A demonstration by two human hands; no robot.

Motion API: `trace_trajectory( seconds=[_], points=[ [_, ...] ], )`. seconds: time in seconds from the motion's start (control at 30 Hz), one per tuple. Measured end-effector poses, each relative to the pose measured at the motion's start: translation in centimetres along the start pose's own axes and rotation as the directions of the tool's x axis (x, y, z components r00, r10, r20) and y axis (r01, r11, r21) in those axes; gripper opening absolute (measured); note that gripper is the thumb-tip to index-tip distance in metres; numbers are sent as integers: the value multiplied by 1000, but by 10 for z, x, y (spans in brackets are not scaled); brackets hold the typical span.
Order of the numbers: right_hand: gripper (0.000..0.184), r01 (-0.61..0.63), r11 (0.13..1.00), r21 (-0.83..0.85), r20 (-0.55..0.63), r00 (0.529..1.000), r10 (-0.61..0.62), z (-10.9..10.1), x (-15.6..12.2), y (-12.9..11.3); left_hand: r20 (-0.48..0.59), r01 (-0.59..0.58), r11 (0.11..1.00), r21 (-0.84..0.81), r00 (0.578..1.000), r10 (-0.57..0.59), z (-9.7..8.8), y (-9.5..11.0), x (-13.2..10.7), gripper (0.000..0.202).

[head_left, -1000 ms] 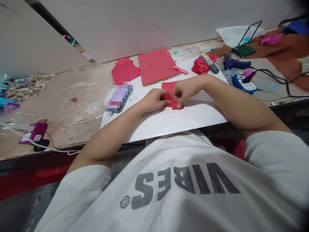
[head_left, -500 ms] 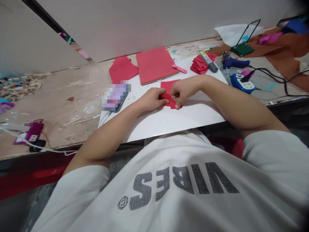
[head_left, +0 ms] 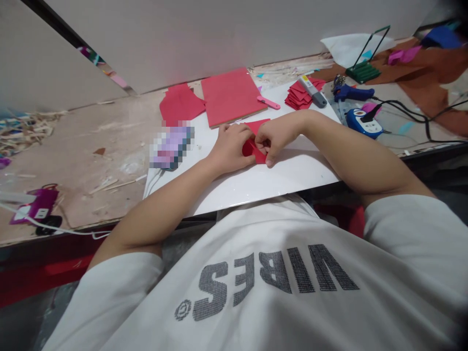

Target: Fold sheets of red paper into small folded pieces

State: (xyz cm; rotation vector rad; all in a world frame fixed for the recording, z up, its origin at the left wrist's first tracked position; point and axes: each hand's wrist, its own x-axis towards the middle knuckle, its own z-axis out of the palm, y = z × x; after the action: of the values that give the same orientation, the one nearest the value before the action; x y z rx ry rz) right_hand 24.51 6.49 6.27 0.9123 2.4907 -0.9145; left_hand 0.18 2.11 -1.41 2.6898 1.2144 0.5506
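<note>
Both hands work a small red foam piece [head_left: 253, 148] on the white board [head_left: 256, 180]. My left hand [head_left: 230, 148] has its fingers curled over the piece's left side, pressing it down. My right hand [head_left: 276, 139] pinches the piece's right edge with thumb and fingers. The piece is partly rolled or folded between them. A flat corner of red foam [head_left: 260, 124] shows just behind the hands.
Behind lie a large red foam sheet [head_left: 228, 95], a cut red shape [head_left: 179, 103], a pink cutter [head_left: 268, 102], a stack of red pieces [head_left: 300, 93] with a glue stick [head_left: 312, 91], a blue glue gun [head_left: 353, 92] and a blurred phone [head_left: 171, 146]. Cables run right.
The hands have curled the red piece up more tightly; my left hand has slid further over it. The view has shifted slightly.
</note>
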Motion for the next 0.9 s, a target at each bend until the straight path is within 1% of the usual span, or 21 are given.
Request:
trace_trajectory(
  seconds=[0.07,0.13,0.2,0.27,0.33,0.4,0.43,0.5,0.57,0.67,0.7,0.8,0.83,0.87,0.9],
  points=[
    [43,15,1000,4,16,1000,-15,-1,2,7,-32,-37,998,48,999,39,3,-3,1,38],
    [54,67,997,47,46,997,-69,-3,5,17,-43,-79,993,88,996,83,6,-6,1,30],
    [61,109,988,106,64,991,-116,-4,8,26,-52,-137,983,119,988,144,10,-9,2,28],
    [57,105,985,135,66,991,-115,-4,8,30,-82,-206,967,149,972,220,14,-11,3,27],
    [44,83,987,137,64,994,-92,-4,4,24,-110,-268,947,177,951,290,18,-12,5,27],
    [31,62,990,127,59,996,-70,-4,-1,13,-121,-313,931,188,933,338,21,-12,6,25],
    [31,45,992,120,55,997,-52,-4,-4,6,-121,-330,925,186,927,355,22,-13,6,24],
    [36,13,995,96,40,999,-17,-3,-9,-3,-119,-362,915,179,915,385,24,-14,6,26],
    [39,-5,997,83,32,999,2,-3,-10,-6,-121,-398,901,173,899,421,25,-17,5,30],
    [40,44,993,111,38,998,-48,-3,-6,6,-144,-432,883,183,877,459,26,-21,4,33],
    [44,72,990,124,43,996,-78,-2,-3,13,-163,-438,878,191,868,468,26,-22,3,32],
    [69,147,981,126,56,986,-155,-1,7,34,-231,-473,857,203,828,512,25,-23,0,34],
    [73,158,980,119,56,985,-166,-1,9,39,-247,-485,850,206,815,524,25,-23,-1,34],
    [74,166,980,110,52,984,-172,0,11,42,-253,-487,848,208,811,528,25,-23,-2,35],
    [73,172,980,101,47,983,-178,0,12,44,-248,-480,852,208,817,521,24,-22,-4,36]
  ],
)
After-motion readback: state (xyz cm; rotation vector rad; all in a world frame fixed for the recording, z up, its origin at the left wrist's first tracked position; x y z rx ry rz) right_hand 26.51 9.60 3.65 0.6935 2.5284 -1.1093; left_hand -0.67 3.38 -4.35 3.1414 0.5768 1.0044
